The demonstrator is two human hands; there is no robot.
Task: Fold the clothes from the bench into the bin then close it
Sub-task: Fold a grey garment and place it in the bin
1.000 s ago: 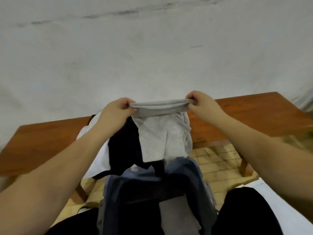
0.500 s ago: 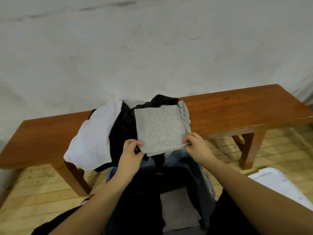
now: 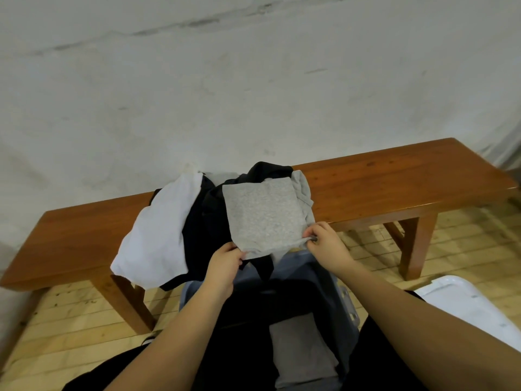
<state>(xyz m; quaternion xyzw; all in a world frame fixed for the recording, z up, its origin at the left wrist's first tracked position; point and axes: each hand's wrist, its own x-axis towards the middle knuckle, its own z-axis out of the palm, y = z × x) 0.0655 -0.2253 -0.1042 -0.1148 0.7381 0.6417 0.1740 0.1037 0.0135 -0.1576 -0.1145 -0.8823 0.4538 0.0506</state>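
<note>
Mid-fold at the bench [image 3: 394,182]: my left hand [image 3: 224,263] and right hand [image 3: 324,244] each pinch a near corner of the grey garment [image 3: 265,215], spread atop the pile. Next, I judge, another fold, then down into the bin [image 3: 349,306] below.

A bare home room: wooden bench [image 3: 394,182], plank floor [image 3: 465,244] (pale), rough whitewashed wall [image 3: 253,94].

A scuffed, whitewashed wall [image 3: 253,94] rises behind the long wooden surface [image 3: 394,182], which stands on a pale plank floor [image 3: 465,244]
</note>
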